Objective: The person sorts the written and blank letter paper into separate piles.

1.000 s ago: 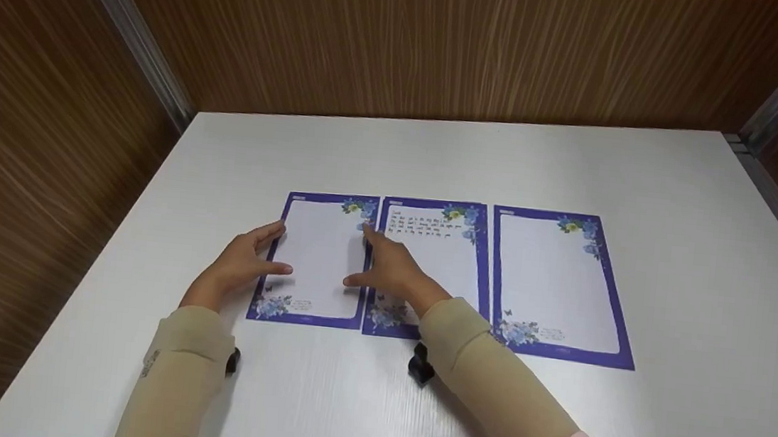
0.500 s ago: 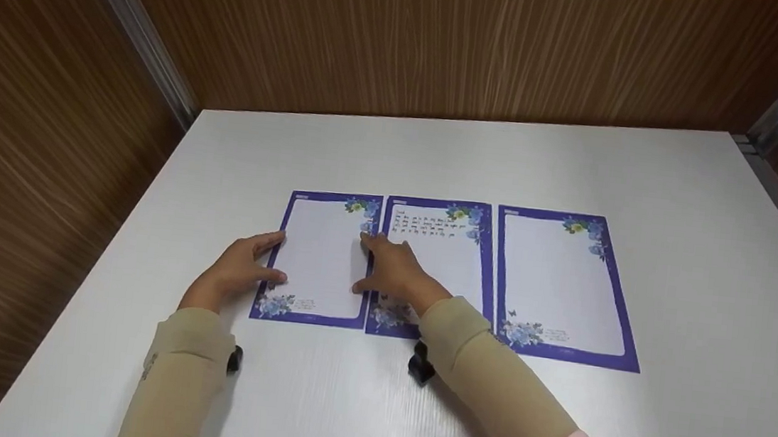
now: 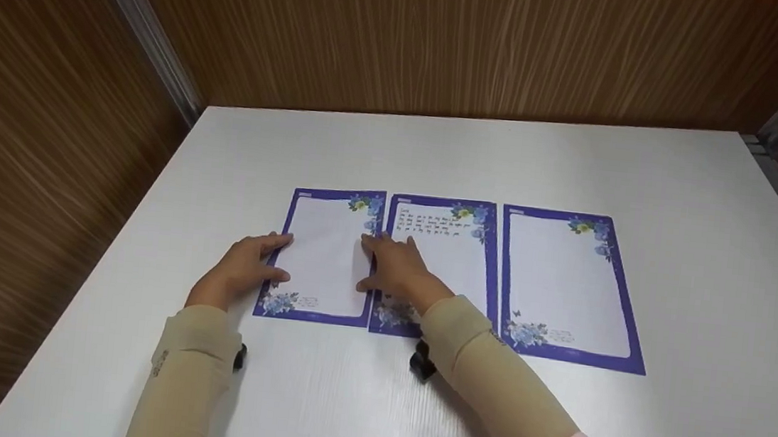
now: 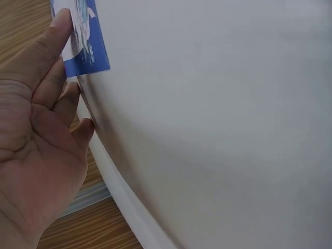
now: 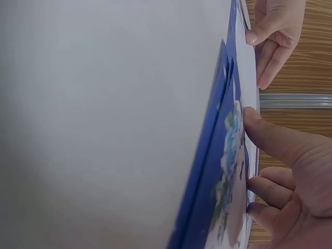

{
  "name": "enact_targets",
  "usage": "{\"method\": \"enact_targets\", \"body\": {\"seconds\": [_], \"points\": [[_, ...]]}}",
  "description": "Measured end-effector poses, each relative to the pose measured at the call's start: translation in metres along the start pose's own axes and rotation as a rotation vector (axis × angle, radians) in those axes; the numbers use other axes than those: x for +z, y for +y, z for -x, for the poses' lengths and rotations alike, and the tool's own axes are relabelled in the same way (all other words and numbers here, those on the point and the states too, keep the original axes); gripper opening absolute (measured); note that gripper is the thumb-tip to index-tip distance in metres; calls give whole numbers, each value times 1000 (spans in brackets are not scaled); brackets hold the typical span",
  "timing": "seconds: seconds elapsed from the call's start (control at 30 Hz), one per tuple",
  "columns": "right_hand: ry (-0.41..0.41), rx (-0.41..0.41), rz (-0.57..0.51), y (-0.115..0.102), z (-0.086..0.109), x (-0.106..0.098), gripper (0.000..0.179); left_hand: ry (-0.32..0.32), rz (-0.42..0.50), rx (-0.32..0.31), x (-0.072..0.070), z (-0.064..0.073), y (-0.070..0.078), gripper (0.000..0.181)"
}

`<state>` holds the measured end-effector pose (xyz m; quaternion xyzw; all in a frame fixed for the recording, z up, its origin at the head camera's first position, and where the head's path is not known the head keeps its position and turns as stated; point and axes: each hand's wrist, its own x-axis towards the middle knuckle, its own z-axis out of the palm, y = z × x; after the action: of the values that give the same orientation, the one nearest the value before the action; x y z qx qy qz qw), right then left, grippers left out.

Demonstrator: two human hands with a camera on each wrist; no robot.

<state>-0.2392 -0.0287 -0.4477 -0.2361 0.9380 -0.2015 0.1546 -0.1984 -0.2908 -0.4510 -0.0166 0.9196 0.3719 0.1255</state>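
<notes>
Three purple-bordered sheets with blue flowers lie side by side in the head view: a left blank sheet (image 3: pixel 325 255), a middle sheet with handwriting (image 3: pixel 441 266) and a right blank sheet (image 3: pixel 568 286). My left hand (image 3: pixel 241 266) touches the left sheet's outer edge, thumb over the border and fingers spread. My right hand (image 3: pixel 399 266) reaches over the middle sheet, its fingertips at the left sheet's inner edge. In the left wrist view the left thumb lies on a sheet's corner (image 4: pixel 93 52). Doubled purple edges (image 5: pixel 207 140) show near my right hand in the right wrist view.
The sheets lie on a white table (image 3: pixel 315 397). Wood-grain panels (image 3: pixel 434 44) stand behind it and at the sides, with metal strips (image 3: pixel 143 23) at the corners. Black wrist devices (image 3: pixel 422 363) sit under the sleeves.
The thumbs have drawn slightly toward the left sheet's side edges, and my right fingertips sit a little lower along it. The whole head view has shifted slightly.
</notes>
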Motion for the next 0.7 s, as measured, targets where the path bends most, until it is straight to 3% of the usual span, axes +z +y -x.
{"method": "enact_targets", "body": {"seconds": [0.37,0.7], "points": [[49,11,49,-5,0,0,79,22,-7,-18,1,2,2,69],[58,46,-106,-7,0,2,81,24,16,-30,3,2,1,71]]}}
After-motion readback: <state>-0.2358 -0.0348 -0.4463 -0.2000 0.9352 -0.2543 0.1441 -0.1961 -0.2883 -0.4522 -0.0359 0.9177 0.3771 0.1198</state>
